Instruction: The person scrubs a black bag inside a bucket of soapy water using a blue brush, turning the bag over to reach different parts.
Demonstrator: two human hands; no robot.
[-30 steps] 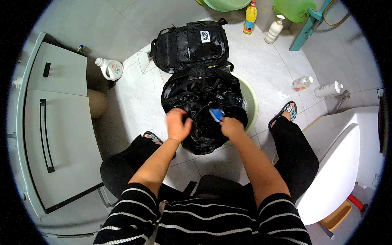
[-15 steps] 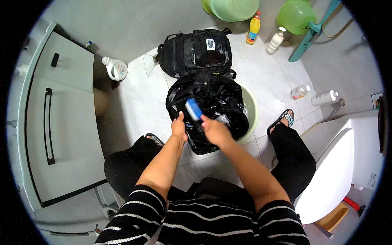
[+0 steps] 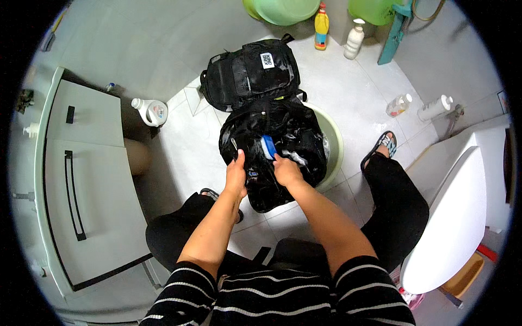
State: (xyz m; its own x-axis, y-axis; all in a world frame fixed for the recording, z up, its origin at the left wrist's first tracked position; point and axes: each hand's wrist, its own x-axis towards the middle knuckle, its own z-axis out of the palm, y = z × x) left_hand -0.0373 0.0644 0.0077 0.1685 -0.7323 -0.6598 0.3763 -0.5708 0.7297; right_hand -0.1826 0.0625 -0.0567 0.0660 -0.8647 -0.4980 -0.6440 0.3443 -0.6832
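A wet, glossy black bag [image 3: 304, 125] with soapy patches lies spread over a pale green basin [image 3: 339, 144] in front of me. My right hand [image 3: 287, 173] is closed round a blue scrub brush [image 3: 267, 147], its bristles against the bag's wet fabric. At the bag's left near edge, my left hand [image 3: 236, 176] grips the fabric, thumb up. Just beyond lies a black backpack [image 3: 253, 76] with a white label on its front. It touches the wet bag; I cannot tell whether the two are joined.
To the left stand a white detergent jug [image 3: 151, 112] and a white cabinet [image 3: 98, 195]. A yellow bottle [image 3: 321, 30], a white pump bottle [image 3: 354, 39] and green basins [image 3: 285, 8] are at the back. Two bottles [image 3: 399, 105] stand right, near a white toilet [image 3: 446, 228].
The brush has moved slightly right and down on the bag, and now stands more upright. My left hand still grips the bag's edge. The whole view has shifted a little.
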